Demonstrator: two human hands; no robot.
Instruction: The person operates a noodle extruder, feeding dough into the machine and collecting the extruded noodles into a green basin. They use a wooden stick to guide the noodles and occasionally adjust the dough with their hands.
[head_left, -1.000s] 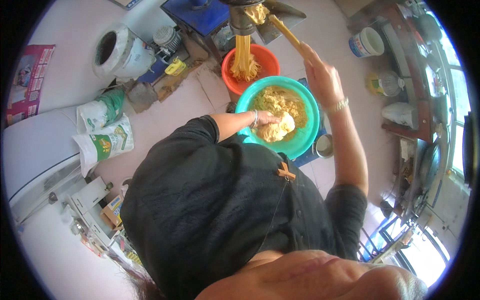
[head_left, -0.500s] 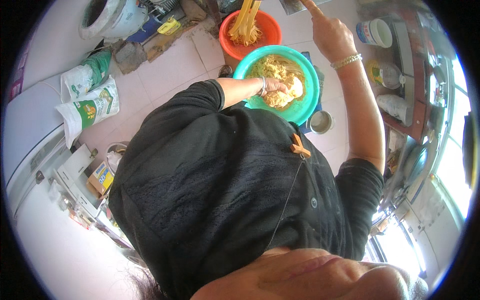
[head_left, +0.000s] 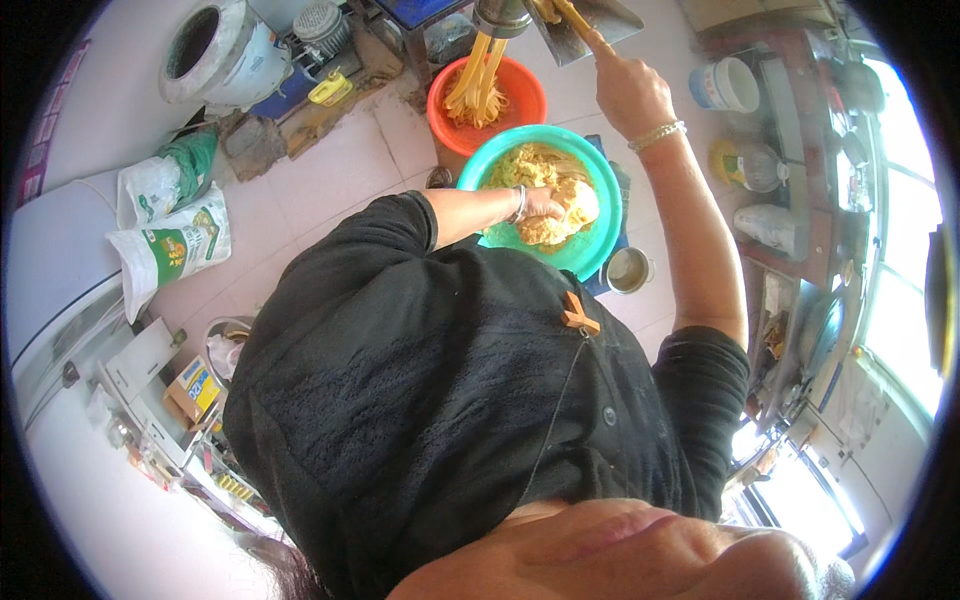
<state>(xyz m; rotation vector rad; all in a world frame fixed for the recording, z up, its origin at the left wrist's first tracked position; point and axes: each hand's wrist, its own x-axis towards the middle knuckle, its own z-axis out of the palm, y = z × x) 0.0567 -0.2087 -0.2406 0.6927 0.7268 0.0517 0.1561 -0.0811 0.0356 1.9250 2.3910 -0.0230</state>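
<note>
My left hand (head_left: 542, 205) grips a lump of yellow dough (head_left: 569, 215) inside the teal basin (head_left: 477, 175), which also holds crumbly dough. My right hand (head_left: 630, 95) is raised, closed round a wooden stick (head_left: 574, 21) at the top of the metal machine (head_left: 502, 16); the stick's far tip is near some dough at the feed opening, cut off by the frame's edge. Thick noodle strands (head_left: 485, 70) hang from the machine's outlet into an orange basin (head_left: 535, 103) just behind the teal one.
A steel pot (head_left: 628, 270) sits right of the teal basin. A white bucket (head_left: 730, 88), an oil jug (head_left: 760, 170) and a wooden counter unit line the right. On the left are a metal drum (head_left: 225, 55), a motor (head_left: 320, 35), sacks (head_left: 180, 250) and a white appliance (head_left: 60, 270).
My right hand and the stick rose toward the machine top and moved slightly right, then left again. The view shifted up and back down a little. My left hand stays in the dough.
</note>
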